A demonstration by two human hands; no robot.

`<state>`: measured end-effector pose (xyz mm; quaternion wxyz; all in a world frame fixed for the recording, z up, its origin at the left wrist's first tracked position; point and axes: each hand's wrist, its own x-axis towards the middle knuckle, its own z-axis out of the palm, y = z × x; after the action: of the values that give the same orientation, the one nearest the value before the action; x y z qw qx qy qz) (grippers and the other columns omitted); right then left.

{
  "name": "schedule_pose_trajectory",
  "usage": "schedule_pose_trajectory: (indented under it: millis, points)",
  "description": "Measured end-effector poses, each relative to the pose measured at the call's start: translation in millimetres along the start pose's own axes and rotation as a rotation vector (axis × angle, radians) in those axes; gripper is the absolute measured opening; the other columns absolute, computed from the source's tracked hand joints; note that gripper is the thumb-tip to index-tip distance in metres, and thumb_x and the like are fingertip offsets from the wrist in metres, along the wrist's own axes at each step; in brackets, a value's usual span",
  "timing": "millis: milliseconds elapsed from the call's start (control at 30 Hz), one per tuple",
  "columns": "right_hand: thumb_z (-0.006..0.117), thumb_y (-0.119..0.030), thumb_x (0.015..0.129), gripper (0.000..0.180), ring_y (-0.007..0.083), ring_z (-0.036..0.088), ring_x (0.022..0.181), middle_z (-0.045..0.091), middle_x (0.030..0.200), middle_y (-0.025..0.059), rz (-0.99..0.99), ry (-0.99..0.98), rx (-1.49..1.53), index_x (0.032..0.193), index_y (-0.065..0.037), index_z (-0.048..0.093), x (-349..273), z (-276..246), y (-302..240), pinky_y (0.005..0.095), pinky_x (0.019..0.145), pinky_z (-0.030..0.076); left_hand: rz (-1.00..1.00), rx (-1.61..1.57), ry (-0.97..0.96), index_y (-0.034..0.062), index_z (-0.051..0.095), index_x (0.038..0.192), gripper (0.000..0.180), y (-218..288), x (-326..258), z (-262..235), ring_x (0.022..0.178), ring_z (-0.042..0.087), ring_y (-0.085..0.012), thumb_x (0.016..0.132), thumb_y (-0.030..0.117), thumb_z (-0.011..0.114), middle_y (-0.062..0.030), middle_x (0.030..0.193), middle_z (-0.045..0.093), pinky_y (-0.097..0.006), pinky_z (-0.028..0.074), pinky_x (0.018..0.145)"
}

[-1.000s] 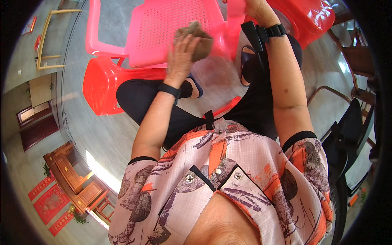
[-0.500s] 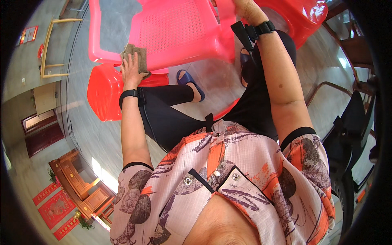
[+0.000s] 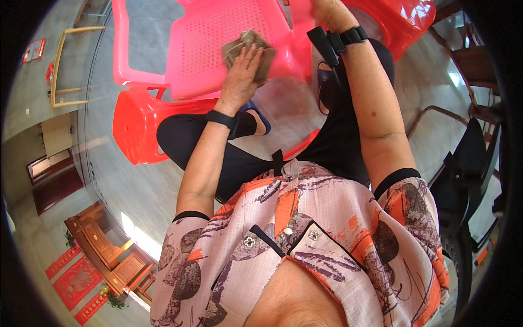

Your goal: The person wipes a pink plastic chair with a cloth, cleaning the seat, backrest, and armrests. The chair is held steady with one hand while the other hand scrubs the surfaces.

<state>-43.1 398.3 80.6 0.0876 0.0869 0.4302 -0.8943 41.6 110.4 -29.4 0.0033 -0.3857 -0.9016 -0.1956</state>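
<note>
A pink plastic armchair (image 3: 188, 71), its seat pierced by rows of small holes, lies across the upper part of the view. My left hand (image 3: 241, 79) presses a folded brown cloth (image 3: 265, 66) against the near part of the seat, fingers laid over it. At the top edge, my right hand (image 3: 331, 15) grips a pink bar of the chair on its right side; its fingers are partly hidden by the bar and cut off by the frame. Black bands sit on both wrists.
A red plastic stool (image 3: 131, 128) stands below the chair on the left. Another red plastic piece (image 3: 400, 22) is at the upper right. My legs in black trousers straddle the space beneath the chair. A black chair (image 3: 463, 180) stands on the right, and wooden furniture (image 3: 106, 240) at lower left.
My left hand has slid the cloth rightward and slightly up, from the chair's left corner to the near middle of the seat. The chair shifted slightly left. My right hand stayed in place.
</note>
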Motion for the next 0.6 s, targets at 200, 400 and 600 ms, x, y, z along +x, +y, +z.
schedule_pose_trajectory:
  millis: [200, 400, 600]
  points:
    - [0.063, -0.035, 0.089, 0.028, 0.0233, 0.06, 0.057, 0.064, 0.069, 0.0083, 0.113, 0.051, -0.054, 0.08, -0.007, 0.063, -13.6, 4.1, -7.4, 0.0342, 0.056, 0.05, 0.094, 0.096, 0.149, 0.0091, 0.042, 0.153, 0.087, 53.8, 36.5, 21.3, 0.144, 0.039, -0.0409, 0.074, 0.01, 0.08, -0.0175, 0.157, 0.042, -0.048, 0.036, 0.118]
    - [0.063, -0.034, 0.09, 0.027, 0.0235, 0.061, 0.06, 0.063, 0.07, 0.0078, 0.045, 0.071, -0.024, 0.088, -0.007, 0.061, -18.0, 10.2, -7.1, 0.0353, 0.057, 0.05, -0.021, 0.002, 0.218, 0.0101, 0.05, 0.148, 0.076, 77.3, 39.2, 29.2, 0.141, 0.043, -0.0405, 0.078, 0.016, 0.077, -0.0168, 0.152, 0.048, -0.053, 0.037, 0.117]
    - [0.062, -0.035, 0.09, 0.029, 0.024, 0.061, 0.058, 0.063, 0.067, 0.0079, 0.103, -0.028, -0.042, 0.081, -0.008, 0.063, -9.1, 0.9, -6.8, 0.0362, 0.055, 0.05, -0.236, 0.082, 0.167, 0.0099, 0.064, 0.132, 0.055, 10.8, -13.1, -6.0, 0.137, 0.05, -0.0363, 0.078, 0.005, 0.072, -0.0123, 0.141, 0.061, -0.047, 0.04, 0.113]
